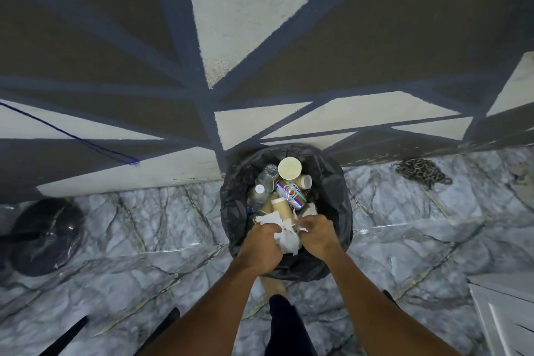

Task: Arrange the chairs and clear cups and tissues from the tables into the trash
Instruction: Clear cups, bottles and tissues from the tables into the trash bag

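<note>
Both hands are over the near rim of a trash bin (231, 211) lined with a black bag, standing on a grey marbled floor (144, 240) against a wall (260, 37) painted in brown, cream and dark blue angular shapes. Left hand (260, 243) is curled closed around crumpled white tissues (284, 235); right hand (316, 235) is also curled, fingers pinching the same wad from the other side. The tissues sit between the two hands, just inside the bin's opening, above the rubbish already there. In the bin: a brown paper cup (281, 209) lying tilted just beyond the tissues, a second paper cup (289, 168) seen mouth-up near the far rim, a third smaller cup (305, 181) on its side beside it, a crushed can (290, 193) with red, green and blue stripes in the middle, and clear plastic bottles (261, 192) on the left side, one with a white cap. A dark round object (46, 237) lies on the floor well to the left. A heap of chain (419, 172) rests at the foot of the wall to the right. The person's bare foot (273, 285) shows just below the bin, dark trouser leg beneath it.
</note>
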Demonstrator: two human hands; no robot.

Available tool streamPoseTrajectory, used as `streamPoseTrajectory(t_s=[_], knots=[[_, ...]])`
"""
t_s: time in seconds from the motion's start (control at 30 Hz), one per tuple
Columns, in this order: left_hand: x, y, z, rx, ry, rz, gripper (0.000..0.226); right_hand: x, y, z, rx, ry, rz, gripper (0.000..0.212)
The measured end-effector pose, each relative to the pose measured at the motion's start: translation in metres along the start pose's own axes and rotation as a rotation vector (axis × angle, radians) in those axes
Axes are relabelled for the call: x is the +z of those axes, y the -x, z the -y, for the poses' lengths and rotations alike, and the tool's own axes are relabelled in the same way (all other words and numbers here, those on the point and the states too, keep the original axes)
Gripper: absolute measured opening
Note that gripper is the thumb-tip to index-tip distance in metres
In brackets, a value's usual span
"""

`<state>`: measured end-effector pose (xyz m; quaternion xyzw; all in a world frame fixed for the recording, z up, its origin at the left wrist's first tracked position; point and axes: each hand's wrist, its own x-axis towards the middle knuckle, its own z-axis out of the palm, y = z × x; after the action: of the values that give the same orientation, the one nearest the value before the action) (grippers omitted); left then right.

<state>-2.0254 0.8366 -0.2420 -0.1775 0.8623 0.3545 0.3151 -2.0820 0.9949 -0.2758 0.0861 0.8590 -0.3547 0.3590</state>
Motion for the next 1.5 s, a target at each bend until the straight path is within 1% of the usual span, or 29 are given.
streamPoseTrajectory(t_s=[0.1, 0.23, 0.33, 0.43, 0.57, 0.7, 0.77, 0.83, 0.93, 1.03, 1.1, 1.27, 1.37, 1.43, 1.5], knots=[[-0.022, 0.020, 0.003, 0.029, 0.022, -0.108, 0.041, 0.009, 0.012, 0.029, -0.128, 0.067, 0.022, 0.029], [-0.065, 0.060, 0.024, 0.030, 0.086, -0.315, 0.026, 0.032, 0.038, 0.094, -0.330, 0.167, 0.085, 0.024], [-0.093, 0.099, 0.059, -0.011, 0.088, -0.447, 0.036, 0.059, 0.067, 0.145, -0.487, 0.282, 0.154, 0.029], [-0.114, 0.148, 0.103, -0.077, 0.098, -0.593, 0.035, 0.097, 0.105, 0.190, -0.619, 0.330, 0.214, 0.034], [-0.134, 0.231, 0.171, -0.192, 0.134, -0.805, 0.052, 0.171, 0.173, 0.234, -0.790, 0.405, 0.320, 0.037], [-0.129, 0.337, 0.248, -0.278, 0.227, -1.042, 0.054, 0.265, 0.267, 0.258, -0.983, 0.501, 0.424, 0.037], [-0.123, 0.393, 0.285, -0.346, 0.223, -1.100, 0.057, 0.313, 0.322, 0.267, -1.095, 0.533, 0.493, 0.038], [-0.114, 0.451, 0.323, -0.420, 0.220, -1.178, 0.060, 0.360, 0.382, 0.276, -1.232, 0.533, 0.525, 0.037], [-0.101, 0.541, 0.373, -0.547, 0.289, -1.342, 0.060, 0.428, 0.470, 0.282, -1.430, 0.501, 0.590, 0.025], [-0.071, 0.624, 0.416, -0.690, 0.348, -1.519, 0.056, 0.495, 0.548, 0.273, -1.547, 0.540, 0.729, 0.031], [-0.045, 0.668, 0.440, -0.785, 0.409, -1.583, 0.058, 0.534, 0.591, 0.256, -1.579, 0.585, 0.864, 0.034], [0.019, 0.749, 0.481, -1.051, 0.562, -1.634, 0.055, 0.615, 0.678, 0.208, -1.669, 0.717, 1.145, 0.036], [0.053, 0.788, 0.504, -1.208, 0.659, -1.655, 0.063, 0.659, 0.725, 0.187, -1.720, 0.732, 1.297, 0.034], [0.075, 0.811, 0.520, -1.316, 0.701, -1.675, 0.064, 0.686, 0.752, 0.173, -1.698, 0.766, 1.419, 0.034], [0.096, 0.832, 0.531, -1.408, 0.730, -1.699, 0.062, 0.714, 0.778, 0.158, -1.705, 0.826, 1.492, 0.033]])
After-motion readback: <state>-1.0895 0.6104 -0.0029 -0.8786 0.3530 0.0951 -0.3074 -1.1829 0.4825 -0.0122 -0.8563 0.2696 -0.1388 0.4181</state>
